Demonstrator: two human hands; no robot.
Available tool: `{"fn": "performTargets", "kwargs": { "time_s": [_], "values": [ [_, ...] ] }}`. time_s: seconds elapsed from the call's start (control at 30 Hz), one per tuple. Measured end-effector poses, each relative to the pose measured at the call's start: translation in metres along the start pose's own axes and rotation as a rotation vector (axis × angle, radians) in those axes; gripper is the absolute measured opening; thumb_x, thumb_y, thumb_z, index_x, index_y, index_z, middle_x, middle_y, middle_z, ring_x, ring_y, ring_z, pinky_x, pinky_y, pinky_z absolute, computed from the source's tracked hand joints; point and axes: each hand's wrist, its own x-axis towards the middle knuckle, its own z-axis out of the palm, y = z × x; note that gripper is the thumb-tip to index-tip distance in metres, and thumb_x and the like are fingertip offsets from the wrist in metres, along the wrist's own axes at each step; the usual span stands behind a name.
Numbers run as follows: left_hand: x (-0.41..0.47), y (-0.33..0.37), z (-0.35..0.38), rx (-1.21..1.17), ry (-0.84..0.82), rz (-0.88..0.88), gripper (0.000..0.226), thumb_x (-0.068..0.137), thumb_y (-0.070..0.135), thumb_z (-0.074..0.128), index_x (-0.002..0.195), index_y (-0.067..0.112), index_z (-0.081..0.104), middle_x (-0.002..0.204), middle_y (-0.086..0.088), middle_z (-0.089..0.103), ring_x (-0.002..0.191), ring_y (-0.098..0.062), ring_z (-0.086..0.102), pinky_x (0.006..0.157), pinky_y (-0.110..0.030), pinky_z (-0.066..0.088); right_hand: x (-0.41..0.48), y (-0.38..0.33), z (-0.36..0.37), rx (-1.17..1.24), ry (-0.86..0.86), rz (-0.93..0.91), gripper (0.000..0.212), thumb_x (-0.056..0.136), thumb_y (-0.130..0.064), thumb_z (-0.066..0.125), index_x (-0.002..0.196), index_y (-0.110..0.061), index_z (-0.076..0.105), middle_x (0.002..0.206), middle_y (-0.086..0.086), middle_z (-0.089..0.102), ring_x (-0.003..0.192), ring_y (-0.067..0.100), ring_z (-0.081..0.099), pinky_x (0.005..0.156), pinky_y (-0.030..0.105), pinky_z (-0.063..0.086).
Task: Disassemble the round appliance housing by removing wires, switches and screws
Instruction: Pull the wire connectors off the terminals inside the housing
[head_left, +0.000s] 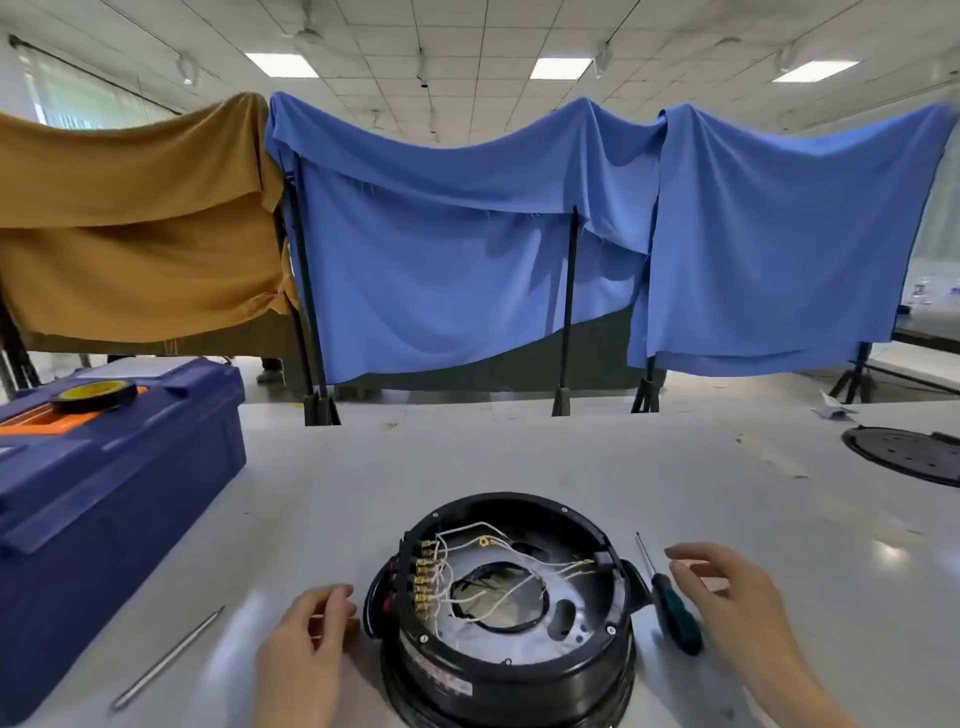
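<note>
Pale grey bench (519, 452): round black plastic appliance housing (498, 670), white wires (563, 569) intact, between left fingers (337, 592), relaxed, empty, and right fingers (685, 553), spread beside green-handled screwdriver (675, 616). Likely next: grip it, attack rim screws (611, 630).

Open housing (506, 603) between hands (311, 631)

The housing (545, 675) sits lower centre on the table (519, 452), screwdriver (675, 616) just right of it, rod (166, 660) at lower left. The toolbox (104, 493) at left carries a tape roll (98, 396). A disc (904, 454) lies at the right edge, cloths (467, 234) behind.
</note>
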Motion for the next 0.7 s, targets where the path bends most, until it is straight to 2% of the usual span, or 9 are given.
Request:
{"fn": "performTargets", "kwargs": {
  "time_s": [0.03, 0.1, 0.13, 0.17, 0.27, 0.37, 0.5, 0.6, 0.7],
  "values": [
    [0.0, 0.0, 0.001, -0.036, 0.002, 0.031, 0.018, 0.095, 0.01, 0.053, 0.087, 0.014, 0.068, 0.079, -0.002, 0.071, 0.071, -0.009, 0.066, 0.085, -0.031, 0.052, 0.0, 0.003, -0.001, -0.051, -0.029, -0.015, 0.015, 0.086, -0.014, 0.066, 0.085, -0.028, 0.07, 0.101, -0.004, 0.063, 0.091, 0.016, 0.06, 0.076, 0.031, 0.042],
    [-0.003, 0.003, 0.001, -0.082, 0.04, 0.135, 0.021, 0.098, 0.013, 0.047, 0.093, 0.017, 0.067, 0.09, -0.001, 0.071, 0.079, -0.003, 0.064, 0.084, -0.01, 0.046, 0.0, 0.003, -0.001, -0.129, -0.099, 0.001, 0.011, 0.086, -0.016, 0.066, 0.087, -0.026, 0.07, 0.105, -0.002, 0.059, 0.093, 0.017, 0.059, 0.078, 0.03, 0.039],
    [-0.007, 0.01, 0.001, -0.092, 0.037, 0.182, 0.022, 0.098, 0.017, 0.046, 0.097, 0.022, 0.067, 0.097, 0.003, 0.069, 0.088, -0.001, 0.062, 0.082, -0.004, 0.041, 0.0, 0.001, -0.001, -0.145, -0.121, 0.022, 0.01, 0.087, -0.017, 0.065, 0.087, -0.026, 0.07, 0.107, -0.001, 0.058, 0.094, 0.018, 0.058, 0.078, 0.029, 0.038],
    [-0.01, 0.012, 0.001, -0.09, 0.029, 0.244, 0.022, 0.1, 0.023, 0.045, 0.1, 0.025, 0.066, 0.105, 0.008, 0.067, 0.097, -0.002, 0.06, 0.086, -0.007, 0.039, 0.0, 0.002, 0.001, -0.156, -0.128, 0.003, 0.011, 0.088, -0.017, 0.065, 0.087, -0.027, 0.07, 0.107, -0.001, 0.057, 0.094, 0.018, 0.058, 0.078, 0.029, 0.039],
    [-0.024, 0.028, 0.001, -0.058, -0.073, 0.418, 0.034, 0.095, 0.045, 0.04, 0.112, 0.031, 0.066, 0.121, 0.023, 0.06, 0.122, 0.001, 0.049, 0.104, -0.03, 0.032, -0.001, 0.0, 0.005, -0.145, -0.087, -0.058, 0.017, 0.087, -0.016, 0.065, 0.083, -0.032, 0.067, 0.104, -0.005, 0.059, 0.095, 0.018, 0.059, 0.078, 0.03, 0.041],
    [-0.04, 0.037, 0.007, -0.024, -0.192, 0.624, 0.041, 0.09, 0.046, 0.037, 0.114, 0.029, 0.067, 0.131, 0.021, 0.057, 0.134, 0.002, 0.039, 0.113, -0.033, 0.021, -0.002, -0.004, 0.008, -0.084, -0.073, -0.109, 0.019, 0.088, -0.016, 0.065, 0.083, -0.034, 0.067, 0.101, -0.01, 0.062, 0.095, 0.017, 0.06, 0.076, 0.03, 0.045],
    [-0.052, 0.039, 0.018, 0.063, -0.285, 0.838, 0.034, 0.089, 0.033, 0.043, 0.095, 0.023, 0.075, 0.124, 0.015, 0.063, 0.132, -0.004, 0.044, 0.114, -0.043, 0.018, -0.013, -0.023, 0.015, 0.156, -0.093, -0.15, 0.018, 0.088, -0.02, 0.065, 0.081, -0.035, 0.074, 0.093, -0.013, 0.07, 0.083, 0.005, 0.064, 0.07, 0.02, 0.049],
    [-0.049, 0.037, 0.02, 0.11, -0.27, 0.884, 0.033, 0.088, 0.031, 0.047, 0.069, 0.019, 0.071, 0.109, 0.018, 0.068, 0.127, -0.002, 0.049, 0.111, -0.049, 0.022, -0.021, -0.033, 0.021, 0.198, -0.148, -0.125, 0.008, 0.082, -0.027, 0.071, 0.085, -0.034, 0.074, 0.083, -0.012, 0.072, 0.078, 0.01, 0.066, 0.073, 0.027, 0.052],
    [-0.047, 0.037, 0.019, 0.122, -0.263, 0.877, 0.036, 0.089, 0.032, 0.046, 0.063, 0.018, 0.065, 0.101, 0.022, 0.069, 0.126, 0.0, 0.05, 0.114, -0.045, 0.019, -0.023, -0.035, 0.021, 0.193, -0.162, -0.073, 0.012, 0.079, -0.028, 0.075, 0.089, -0.034, 0.073, 0.077, -0.007, 0.071, 0.075, 0.013, 0.066, 0.073, 0.029, 0.051]
  ]
}}
